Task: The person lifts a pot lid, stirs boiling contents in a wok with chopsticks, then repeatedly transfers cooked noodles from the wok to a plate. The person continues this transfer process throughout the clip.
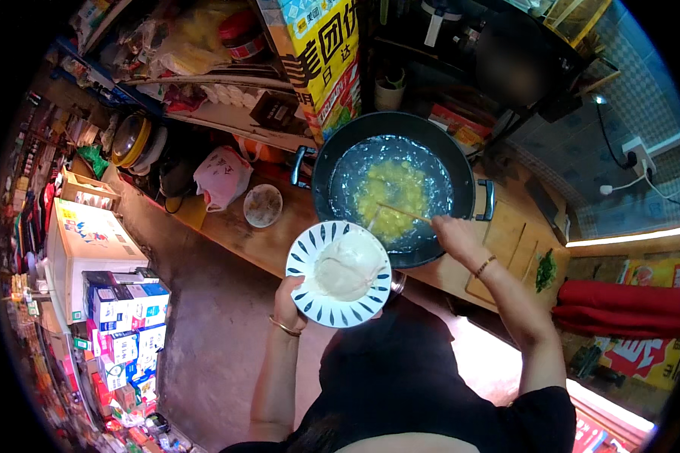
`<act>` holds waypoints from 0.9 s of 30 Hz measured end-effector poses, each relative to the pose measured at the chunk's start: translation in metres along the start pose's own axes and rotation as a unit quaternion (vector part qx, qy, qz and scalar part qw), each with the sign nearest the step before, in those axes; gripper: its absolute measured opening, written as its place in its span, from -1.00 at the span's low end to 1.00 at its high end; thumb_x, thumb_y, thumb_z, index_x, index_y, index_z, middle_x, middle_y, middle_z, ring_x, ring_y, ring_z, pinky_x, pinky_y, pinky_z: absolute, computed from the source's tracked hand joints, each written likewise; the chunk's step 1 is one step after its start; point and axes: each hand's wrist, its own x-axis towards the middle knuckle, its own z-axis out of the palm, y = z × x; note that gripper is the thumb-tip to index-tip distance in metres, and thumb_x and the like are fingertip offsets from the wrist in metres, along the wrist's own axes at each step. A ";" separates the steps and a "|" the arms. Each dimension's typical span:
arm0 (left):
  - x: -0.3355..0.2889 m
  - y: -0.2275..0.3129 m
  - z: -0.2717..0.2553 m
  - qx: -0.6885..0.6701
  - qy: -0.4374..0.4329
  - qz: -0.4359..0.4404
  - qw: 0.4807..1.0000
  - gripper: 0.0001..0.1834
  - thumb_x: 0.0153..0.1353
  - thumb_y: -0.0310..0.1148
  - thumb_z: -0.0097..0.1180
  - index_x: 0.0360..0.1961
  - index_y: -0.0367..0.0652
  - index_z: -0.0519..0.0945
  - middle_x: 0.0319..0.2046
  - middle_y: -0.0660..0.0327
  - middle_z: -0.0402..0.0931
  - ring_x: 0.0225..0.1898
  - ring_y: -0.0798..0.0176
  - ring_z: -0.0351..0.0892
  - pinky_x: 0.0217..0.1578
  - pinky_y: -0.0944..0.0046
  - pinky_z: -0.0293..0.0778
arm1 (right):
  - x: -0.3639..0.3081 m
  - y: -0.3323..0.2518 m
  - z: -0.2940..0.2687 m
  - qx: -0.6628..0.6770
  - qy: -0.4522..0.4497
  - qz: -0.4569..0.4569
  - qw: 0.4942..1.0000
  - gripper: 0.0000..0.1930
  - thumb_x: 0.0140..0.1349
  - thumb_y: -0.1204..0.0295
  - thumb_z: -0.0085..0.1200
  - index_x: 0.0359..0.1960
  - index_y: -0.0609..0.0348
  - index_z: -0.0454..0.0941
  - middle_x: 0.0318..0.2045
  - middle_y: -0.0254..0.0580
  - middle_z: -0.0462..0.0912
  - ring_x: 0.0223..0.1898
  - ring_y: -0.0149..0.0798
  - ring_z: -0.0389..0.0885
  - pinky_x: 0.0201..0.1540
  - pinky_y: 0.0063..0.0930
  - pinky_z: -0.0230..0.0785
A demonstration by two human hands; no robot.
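Note:
My left hand grips the edge of a white plate with dark leaf-shaped marks around its rim. A mound of pale, sticky dough or batter lies on the plate. The plate is tilted over the near-left edge of a large dark wok. In the wok, clear bubbling liquid surrounds a cluster of yellowish pieces. My right hand is closed around thin wooden chopsticks, whose tips point left, near the plate's far edge above the wok. Whether the tips touch anything is unclear.
Right of the wok lie a wooden cutting board and chopped greens. A small bowl and a pinkish-white bag sit on the counter's left. A yellow printed carton stands behind the wok. Stacked boxes occupy the left side.

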 end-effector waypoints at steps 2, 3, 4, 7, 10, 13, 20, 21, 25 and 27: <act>-0.001 -0.006 0.001 -0.011 0.023 0.009 1.000 -0.49 0.03 -0.34 -0.09 0.03 -0.39 0.32 -0.08 0.04 0.44 -0.06 0.10 0.47 -0.03 0.20 0.38 | 0.016 -0.008 -0.002 -0.047 -0.009 0.045 0.998 -0.89 0.07 0.51 -0.10 -0.42 0.26 0.46 -0.51 -0.01 0.59 -0.49 -0.05 0.60 -0.48 -0.22 0.44; -0.003 -0.008 0.003 -0.019 0.026 0.011 0.999 -0.50 0.04 -0.35 -0.09 0.02 -0.38 0.33 -0.08 0.05 0.44 -0.06 0.11 0.47 -0.03 0.20 0.38 | 0.019 -0.012 -0.001 -0.071 -0.013 0.068 0.995 -0.88 0.03 0.53 -0.09 -0.43 0.28 0.47 -0.52 -0.01 0.60 -0.50 -0.08 0.62 -0.49 -0.25 0.46; -0.004 -0.012 0.006 -0.028 0.028 0.012 0.999 -0.51 0.04 -0.35 -0.09 0.01 -0.37 0.34 -0.08 0.05 0.44 -0.06 0.11 0.47 -0.03 0.20 0.38 | 0.014 -0.017 0.000 -0.074 -0.036 0.041 0.996 -0.88 0.03 0.53 -0.09 -0.43 0.28 0.49 -0.52 0.01 0.61 -0.49 -0.08 0.62 -0.48 -0.26 0.46; -0.009 -0.020 0.009 -0.038 0.061 0.034 0.997 -0.53 0.04 -0.35 -0.09 0.00 -0.36 0.35 -0.08 0.08 0.45 -0.06 0.13 0.46 -0.03 0.21 0.37 | -0.003 -0.027 -0.004 -0.074 -0.063 -0.003 0.995 -0.86 0.06 0.48 -0.09 -0.47 0.25 0.52 -0.52 0.02 0.60 -0.47 -0.09 0.63 -0.46 -0.26 0.46; -0.018 -0.027 0.013 -0.039 0.075 0.050 0.995 -0.52 0.07 -0.33 -0.09 0.03 -0.34 0.34 -0.05 0.09 0.43 -0.03 0.12 0.44 -0.01 0.20 0.35 | -0.035 -0.022 -0.019 -0.019 0.004 0.086 0.996 -0.85 0.11 0.42 -0.13 -0.49 0.18 0.46 -0.61 0.02 0.54 -0.51 0.06 0.55 -0.47 -0.10 0.37; -0.022 -0.035 0.021 -0.019 0.092 0.056 0.994 -0.49 0.08 -0.30 -0.11 0.06 -0.33 0.32 0.00 0.10 0.41 0.01 0.11 0.41 0.03 0.17 0.31 | -0.063 -0.069 -0.043 0.136 -0.017 0.112 0.984 -0.80 0.20 0.35 -0.13 -0.47 0.22 0.42 -0.56 0.10 0.50 -0.47 0.14 0.50 -0.46 -0.04 0.30; -0.034 -0.032 0.045 -0.024 0.061 0.059 0.996 -0.44 0.06 -0.29 -0.10 0.09 -0.35 0.28 0.04 0.05 0.36 0.05 0.09 0.37 0.06 0.19 0.28 | -0.086 -0.111 -0.008 0.293 0.019 0.093 0.951 -0.76 0.25 0.32 -0.15 -0.43 0.25 0.41 -0.51 0.13 0.52 -0.43 0.17 0.49 -0.41 -0.02 0.31; -0.033 -0.034 0.042 -0.016 0.061 0.062 0.996 -0.44 0.06 -0.28 -0.10 0.09 -0.35 0.28 0.04 0.05 0.36 0.05 0.09 0.37 0.05 0.19 0.28 | -0.086 -0.113 -0.009 0.283 0.028 0.096 0.954 -0.76 0.25 0.32 -0.15 -0.43 0.25 0.41 -0.51 0.11 0.53 -0.43 0.16 0.49 -0.41 -0.01 0.30; -0.028 -0.036 0.028 0.005 0.058 0.072 0.996 -0.43 0.05 -0.26 -0.10 0.09 -0.36 0.28 0.03 0.06 0.37 0.03 0.10 0.39 0.04 0.19 0.30 | -0.083 -0.104 0.005 0.258 0.038 0.094 0.961 -0.76 0.25 0.31 -0.15 -0.44 0.24 0.40 -0.51 0.09 0.53 -0.43 0.15 0.50 -0.41 -0.01 0.31; -0.027 -0.038 0.024 0.004 0.059 0.072 0.996 -0.43 0.05 -0.26 -0.10 0.09 -0.36 0.28 0.03 0.06 0.37 0.03 0.10 0.39 0.04 0.19 0.30 | -0.083 -0.102 0.012 0.250 0.048 0.088 0.963 -0.76 0.25 0.31 -0.15 -0.45 0.23 0.39 -0.51 0.08 0.53 -0.43 0.15 0.50 -0.41 0.00 0.31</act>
